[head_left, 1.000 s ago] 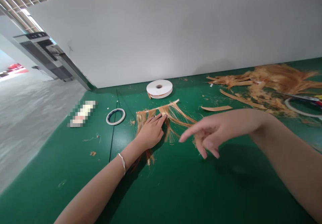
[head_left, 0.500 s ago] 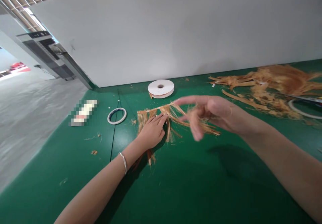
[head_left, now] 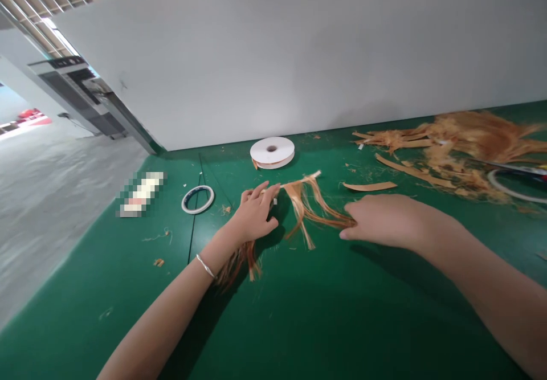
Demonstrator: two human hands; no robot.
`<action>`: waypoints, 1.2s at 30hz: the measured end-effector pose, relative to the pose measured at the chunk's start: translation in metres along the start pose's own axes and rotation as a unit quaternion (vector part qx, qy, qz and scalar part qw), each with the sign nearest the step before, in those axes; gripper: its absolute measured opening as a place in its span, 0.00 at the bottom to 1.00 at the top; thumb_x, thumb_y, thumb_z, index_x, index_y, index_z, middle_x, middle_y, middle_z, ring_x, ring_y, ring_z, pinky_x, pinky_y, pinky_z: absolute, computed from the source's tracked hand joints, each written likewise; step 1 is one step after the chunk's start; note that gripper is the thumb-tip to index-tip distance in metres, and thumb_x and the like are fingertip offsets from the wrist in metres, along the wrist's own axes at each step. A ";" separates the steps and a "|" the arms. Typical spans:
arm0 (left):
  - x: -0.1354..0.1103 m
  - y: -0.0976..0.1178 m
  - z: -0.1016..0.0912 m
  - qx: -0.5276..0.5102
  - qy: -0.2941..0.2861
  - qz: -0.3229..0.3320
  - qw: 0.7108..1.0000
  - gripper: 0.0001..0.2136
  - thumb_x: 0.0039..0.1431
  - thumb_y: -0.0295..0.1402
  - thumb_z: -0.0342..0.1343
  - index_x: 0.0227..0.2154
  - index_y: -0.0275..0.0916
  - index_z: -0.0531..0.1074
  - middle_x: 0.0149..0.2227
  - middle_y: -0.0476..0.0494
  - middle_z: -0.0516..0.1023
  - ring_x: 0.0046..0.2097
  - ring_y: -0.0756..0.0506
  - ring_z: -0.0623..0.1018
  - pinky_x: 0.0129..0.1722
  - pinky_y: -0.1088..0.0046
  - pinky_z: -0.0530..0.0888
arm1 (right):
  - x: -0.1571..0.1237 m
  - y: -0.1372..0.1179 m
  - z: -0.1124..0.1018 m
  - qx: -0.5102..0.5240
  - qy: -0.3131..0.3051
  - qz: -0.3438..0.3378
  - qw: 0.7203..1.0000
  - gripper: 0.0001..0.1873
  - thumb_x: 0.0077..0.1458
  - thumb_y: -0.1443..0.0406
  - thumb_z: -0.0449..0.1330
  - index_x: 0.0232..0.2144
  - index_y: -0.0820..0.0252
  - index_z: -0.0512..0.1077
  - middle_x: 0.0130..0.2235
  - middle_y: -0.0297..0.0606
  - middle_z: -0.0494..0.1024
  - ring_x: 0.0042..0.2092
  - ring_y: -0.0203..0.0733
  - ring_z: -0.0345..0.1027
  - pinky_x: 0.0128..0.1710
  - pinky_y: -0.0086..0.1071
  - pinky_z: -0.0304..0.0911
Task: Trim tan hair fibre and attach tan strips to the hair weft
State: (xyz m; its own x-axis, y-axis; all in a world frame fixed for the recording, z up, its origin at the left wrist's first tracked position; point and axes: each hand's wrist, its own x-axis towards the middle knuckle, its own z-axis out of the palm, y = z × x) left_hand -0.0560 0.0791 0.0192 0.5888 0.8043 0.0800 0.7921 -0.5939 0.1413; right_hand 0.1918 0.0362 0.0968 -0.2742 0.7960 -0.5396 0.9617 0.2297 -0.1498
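Observation:
A strip of orange fibre fringe point(head_left: 304, 197) lies on the green table point(head_left: 299, 311). My left hand point(head_left: 255, 216), with a silver bracelet on its wrist, lies flat on the fringe's left part, fingers stretched out and pressing it down. More fibres stick out below that wrist. My right hand point(head_left: 382, 219) rests on the table at the fringe's right end, fingers curled and pinching the tips of the strands.
A white tape roll point(head_left: 272, 152) stands behind the fringe near the white wall. A thin tape ring point(head_left: 197, 199) lies to the left beside a blurred-out patch. A heap of orange fibres and cut strips point(head_left: 453, 141) fills the far right.
My right hand came down from mid-air onto the table and took the fringe's right strands. The left hand slid a little up along the fringe's top band.

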 end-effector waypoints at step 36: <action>0.024 -0.036 0.021 0.022 0.001 -0.065 0.998 0.29 0.63 0.45 0.39 0.63 0.38 0.45 0.63 0.37 0.56 0.66 0.39 0.51 0.59 0.53 0.51 | 0.037 0.058 -0.007 0.066 0.207 0.225 0.950 0.46 0.50 0.42 0.53 0.59 0.74 0.60 0.57 0.69 0.60 0.54 0.73 0.59 0.49 0.60 0.57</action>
State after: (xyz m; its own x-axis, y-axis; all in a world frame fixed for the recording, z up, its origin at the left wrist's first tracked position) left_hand -0.0666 0.1194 -0.0049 0.4798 0.8750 0.0651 0.8684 -0.4841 0.1072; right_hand 0.2369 0.0833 0.0742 0.2118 0.9554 -0.2060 0.9667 -0.2357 -0.0994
